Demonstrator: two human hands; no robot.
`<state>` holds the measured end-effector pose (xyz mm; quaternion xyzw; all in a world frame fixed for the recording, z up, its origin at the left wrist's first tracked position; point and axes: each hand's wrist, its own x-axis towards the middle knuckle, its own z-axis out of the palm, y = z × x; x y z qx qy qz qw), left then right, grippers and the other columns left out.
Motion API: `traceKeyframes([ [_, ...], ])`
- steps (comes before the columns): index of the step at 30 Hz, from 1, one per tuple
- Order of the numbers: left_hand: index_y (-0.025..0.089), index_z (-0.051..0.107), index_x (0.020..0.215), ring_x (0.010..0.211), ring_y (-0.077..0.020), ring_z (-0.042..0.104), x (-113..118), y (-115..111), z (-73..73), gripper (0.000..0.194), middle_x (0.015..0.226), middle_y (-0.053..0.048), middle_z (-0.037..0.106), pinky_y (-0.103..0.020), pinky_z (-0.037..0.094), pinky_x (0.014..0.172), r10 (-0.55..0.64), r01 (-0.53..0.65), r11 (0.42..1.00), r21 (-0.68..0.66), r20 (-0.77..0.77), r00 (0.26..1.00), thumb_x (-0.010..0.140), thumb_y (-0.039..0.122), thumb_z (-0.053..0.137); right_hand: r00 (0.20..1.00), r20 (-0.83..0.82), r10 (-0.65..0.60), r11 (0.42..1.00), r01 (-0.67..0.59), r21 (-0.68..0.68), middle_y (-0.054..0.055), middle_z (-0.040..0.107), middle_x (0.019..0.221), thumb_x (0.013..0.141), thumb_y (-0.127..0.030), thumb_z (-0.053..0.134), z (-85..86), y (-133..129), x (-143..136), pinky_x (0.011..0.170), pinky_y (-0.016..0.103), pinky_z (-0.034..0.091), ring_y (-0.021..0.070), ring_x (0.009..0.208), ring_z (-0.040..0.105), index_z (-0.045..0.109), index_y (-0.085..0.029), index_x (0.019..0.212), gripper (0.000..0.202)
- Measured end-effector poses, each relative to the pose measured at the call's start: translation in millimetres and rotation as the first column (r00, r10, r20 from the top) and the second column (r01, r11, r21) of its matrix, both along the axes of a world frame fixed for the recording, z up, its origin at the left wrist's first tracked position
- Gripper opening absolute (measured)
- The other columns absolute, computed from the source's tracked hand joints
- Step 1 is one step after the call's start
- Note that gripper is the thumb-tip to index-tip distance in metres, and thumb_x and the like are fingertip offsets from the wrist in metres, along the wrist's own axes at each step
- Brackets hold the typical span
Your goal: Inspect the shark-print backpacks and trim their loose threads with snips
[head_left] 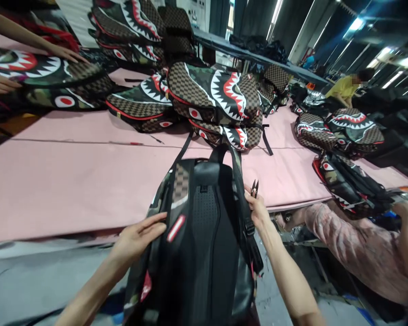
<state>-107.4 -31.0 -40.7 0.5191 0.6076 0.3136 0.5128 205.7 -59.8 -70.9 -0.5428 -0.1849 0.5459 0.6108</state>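
Observation:
A black backpack (206, 253) with checkered and camouflage parts stands in front of me, its padded back panel and straps facing me. My left hand (143, 233) pinches the shoulder strap on its left side, beside a small red-and-white label (176, 228). On the right side, my right hand (257, 207) holds small thread snips (255, 189), blades pointing up, with its fingers against the right strap. The top of the backpack leans toward the pink table's edge. Its lower end runs out of the picture.
Shark-mouth backpacks (217, 93) lie piled on the pink table (88, 181). At the left, a co-worker's hands (66, 52) rest on another backpack (64, 83). A person's legs in patterned pink trousers (353, 244) are close on the right. Further back is a person in yellow (342, 90).

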Motion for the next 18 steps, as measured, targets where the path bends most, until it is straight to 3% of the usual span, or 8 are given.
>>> traceKeyframes([
  [4, 0.021, 0.064, 0.104, 0.095, -0.0248, 0.063, 24.2, 84.5, 8.0, 0.046, 0.107, -0.006, 0.068, -0.037, 0.049, 0.089, 0.084, -0.031, 0.962, 0.270, -0.187, 0.979, 0.072, 0.051, 0.054, 0.952, -0.300, 0.061, 0.997, -0.069, -0.018, -0.014, 0.032, 0.041, 0.060, -0.019, 0.075, -22.8, 35.4, 12.5, 0.032, 0.015, 0.016, 0.0018, 0.033, 0.018, 0.061, -0.019, 0.106, 0.048],
  [8, 0.020, 0.064, 0.108, 0.098, -0.0217, 0.061, 95.0, 181.7, 15.1, 0.042, 0.113, -0.005, 0.065, -0.034, 0.044, 0.093, -0.081, 0.228, 0.834, 0.503, -0.298, 0.951, 0.079, 0.045, 0.047, 0.891, -0.435, 0.130, 0.992, -0.118, 0.053, -0.014, 0.028, 0.044, 0.064, -0.019, 0.076, -34.8, 32.6, 19.1, 0.031, 0.012, 0.017, 0.0007, 0.035, 0.013, 0.061, -0.019, 0.102, 0.041],
  [10, 0.018, 0.062, 0.110, 0.098, -0.0199, 0.061, 134.8, 216.7, 12.2, 0.040, 0.112, -0.006, 0.065, -0.032, 0.045, 0.090, -0.200, 0.355, 0.757, 0.549, -0.322, 0.925, 0.080, 0.041, 0.048, 0.880, -0.452, 0.145, 0.989, -0.137, 0.050, -0.014, 0.025, 0.045, 0.063, -0.020, 0.077, -34.5, 29.2, 22.0, 0.031, 0.011, 0.016, 0.0003, 0.036, 0.011, 0.061, -0.019, 0.100, 0.041],
  [12, 0.015, 0.063, 0.105, 0.096, -0.0195, 0.060, 163.1, 235.0, 4.6, 0.035, 0.107, -0.008, 0.066, -0.031, 0.045, 0.087, -0.204, 0.378, 0.720, 0.582, -0.342, 0.917, 0.083, 0.037, 0.047, 0.894, -0.430, 0.127, 0.992, -0.126, 0.030, -0.014, 0.023, 0.046, 0.062, -0.023, 0.078, -33.5, 27.2, 25.6, 0.032, 0.011, 0.016, 0.0000, 0.036, 0.010, 0.061, -0.020, 0.100, 0.042],
  [14, 0.015, 0.066, 0.096, 0.094, -0.0188, 0.059, 175.7, 239.3, -6.1, 0.030, 0.100, -0.009, 0.066, -0.030, 0.044, 0.086, -0.175, 0.400, 0.652, 0.644, -0.385, 0.906, 0.086, 0.033, 0.044, 0.916, -0.392, 0.083, 0.996, -0.090, 0.002, -0.013, 0.024, 0.048, 0.061, -0.025, 0.079, -34.0, 25.9, 29.4, 0.032, 0.011, 0.016, -0.0004, 0.037, 0.009, 0.061, -0.020, 0.100, 0.043],
  [16, 0.018, 0.066, 0.092, 0.092, -0.0164, 0.059, 177.0, 237.6, -16.8, 0.027, 0.097, -0.007, 0.066, -0.027, 0.044, 0.082, -0.258, 0.560, 0.487, 0.671, -0.502, 0.826, 0.088, 0.026, 0.041, 0.931, -0.363, 0.038, 0.998, -0.054, -0.034, -0.013, 0.027, 0.049, 0.059, -0.026, 0.080, -36.1, 24.5, 32.6, 0.032, 0.012, 0.014, -0.0007, 0.038, 0.008, 0.062, -0.019, 0.099, 0.045],
  [18, 0.022, 0.066, 0.095, 0.091, -0.0143, 0.059, 175.5, 237.6, -23.5, 0.028, 0.099, -0.004, 0.065, -0.024, 0.043, 0.075, -0.361, 0.756, 0.287, 0.589, -0.664, 0.655, 0.086, 0.017, 0.040, 0.943, -0.332, 0.015, 0.996, -0.043, -0.078, -0.013, 0.028, 0.049, 0.055, -0.027, 0.082, -38.9, 22.9, 35.1, 0.033, 0.013, 0.013, -0.0008, 0.038, 0.009, 0.062, -0.018, 0.098, 0.048],
])
